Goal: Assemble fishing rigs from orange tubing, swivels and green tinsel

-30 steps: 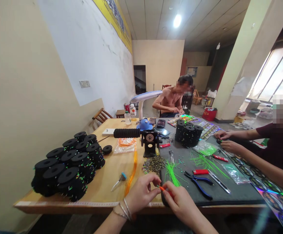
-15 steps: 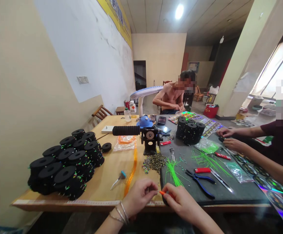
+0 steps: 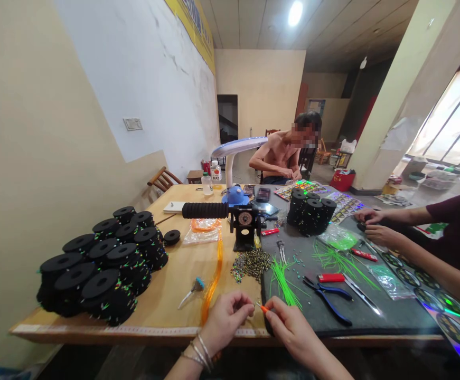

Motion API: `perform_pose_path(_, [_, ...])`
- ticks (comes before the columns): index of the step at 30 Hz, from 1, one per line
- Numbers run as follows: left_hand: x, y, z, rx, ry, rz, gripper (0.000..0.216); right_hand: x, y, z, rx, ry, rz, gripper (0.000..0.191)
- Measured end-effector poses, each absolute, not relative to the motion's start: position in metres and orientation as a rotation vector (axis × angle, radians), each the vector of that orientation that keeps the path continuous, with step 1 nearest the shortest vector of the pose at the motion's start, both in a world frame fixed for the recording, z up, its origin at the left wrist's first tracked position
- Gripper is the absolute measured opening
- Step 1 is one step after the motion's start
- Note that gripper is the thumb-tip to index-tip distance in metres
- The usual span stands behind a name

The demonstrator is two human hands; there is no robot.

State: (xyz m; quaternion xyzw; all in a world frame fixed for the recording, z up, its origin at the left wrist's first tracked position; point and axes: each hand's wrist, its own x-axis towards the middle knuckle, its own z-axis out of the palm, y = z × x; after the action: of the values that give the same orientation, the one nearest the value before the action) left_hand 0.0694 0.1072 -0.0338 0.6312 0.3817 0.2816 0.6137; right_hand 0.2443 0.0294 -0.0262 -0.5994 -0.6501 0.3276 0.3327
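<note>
Since the earlier frame, both hands have drifted slightly right along the near edge of the desk (image 3: pixel 166 295). The right hand (image 3: pixel 293 330) pinches a small orange piece (image 3: pixel 263 309) in a closed grip, and the left hand (image 3: pixel 225 319) is closed fingertip-to-thumb just beside it, apparently on something too fine to identify. Green strands (image 3: pixel 281 279), beads (image 3: pixel 251 262) and pliers (image 3: pixel 327 298) lie just beyond the hands, probably kept there for easy reach.

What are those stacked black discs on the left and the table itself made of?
The black discs look like matte foam: dull, soft-edged, with small coloured bits stuck into their rims. The table seems to be light wood or wood veneer, smooth with a faint grain; which one cannot be told.
</note>
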Motion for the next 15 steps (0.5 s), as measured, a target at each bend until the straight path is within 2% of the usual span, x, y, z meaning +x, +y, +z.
perform_pose_path(4, [0.071,0.106,-0.036,1.445,0.901,0.658,0.033,0.245,0.03,-0.03,-1.65,-1.597,0.676,0.033])
perform_pose_path(10, [0.07,0.106,-0.04,1.377,0.918,0.659,0.045,0.278,0.035,-0.038,-1.947,-1.573,0.014,0.025])
perform_pose_path(15, [0.07,0.106,-0.041,1.349,0.919,0.676,0.054,0.307,0.035,-0.042,-1.949,-1.583,-0.186,0.032])
